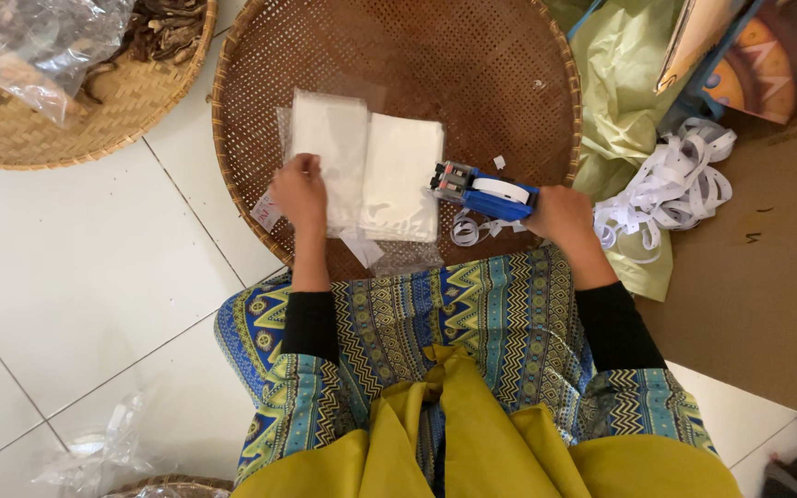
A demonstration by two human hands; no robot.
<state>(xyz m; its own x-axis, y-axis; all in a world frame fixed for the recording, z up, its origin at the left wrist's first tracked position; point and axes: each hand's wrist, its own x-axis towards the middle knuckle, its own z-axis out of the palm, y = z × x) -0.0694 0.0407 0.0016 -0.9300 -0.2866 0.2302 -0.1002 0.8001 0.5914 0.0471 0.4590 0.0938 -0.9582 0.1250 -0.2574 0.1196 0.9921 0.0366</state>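
Note:
A stack of clear plastic pouches with white contents (371, 171) lies in a large round woven tray (472, 65) in front of my lap. My left hand (299, 189) presses on the left edge of the stack, fingers gripping a pouch. My right hand (560, 214) holds a blue label gun (483, 189) with a white label roll on top; its head points left at the right edge of the pouches. A curl of white backing strip (472, 229) hangs under the gun.
A second woven tray (66, 129) with dried brown pieces and a clear plastic bag (39, 41) sits at upper left. A pile of white label backing tape (671, 184) and a green plastic bag (620, 83) lie to the right, beside brown cardboard (749, 277). White floor tiles (76, 277) spread left.

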